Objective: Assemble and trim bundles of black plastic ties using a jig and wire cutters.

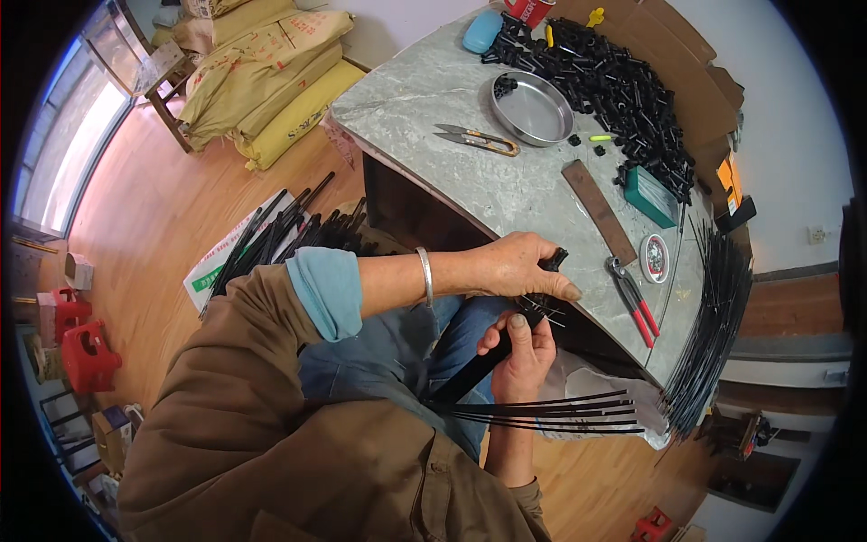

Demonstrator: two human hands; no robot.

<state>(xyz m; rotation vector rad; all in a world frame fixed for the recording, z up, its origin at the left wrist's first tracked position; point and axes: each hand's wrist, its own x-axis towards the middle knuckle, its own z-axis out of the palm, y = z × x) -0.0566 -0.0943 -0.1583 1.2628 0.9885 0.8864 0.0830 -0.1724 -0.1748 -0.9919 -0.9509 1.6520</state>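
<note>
Over my lap, at the table's near edge, a long black shaft-like piece (471, 378) slants up from between my legs. My left hand (510, 264), with a silver bangle at the wrist, is closed round its top end, thumb along the front. Just below, my right hand (524, 357) pinches the same piece with thumb and fingers. Several thin pale wire ends (545, 312) stick out between the hands. From the piece's lower part, several thin black strips (560, 411) fan out to the right, beneath my right hand and across its wrist.
On the grey table (406, 99) lie scissors (479, 138), a round metal dish (533, 108), a flat brown bar (599, 212), red-handled pincers (635, 303), a green box (650, 197) and a heap of small black parts (605, 81). Black rods (709, 316) line its right edge. Yellow sacks (262, 81) stand behind left.
</note>
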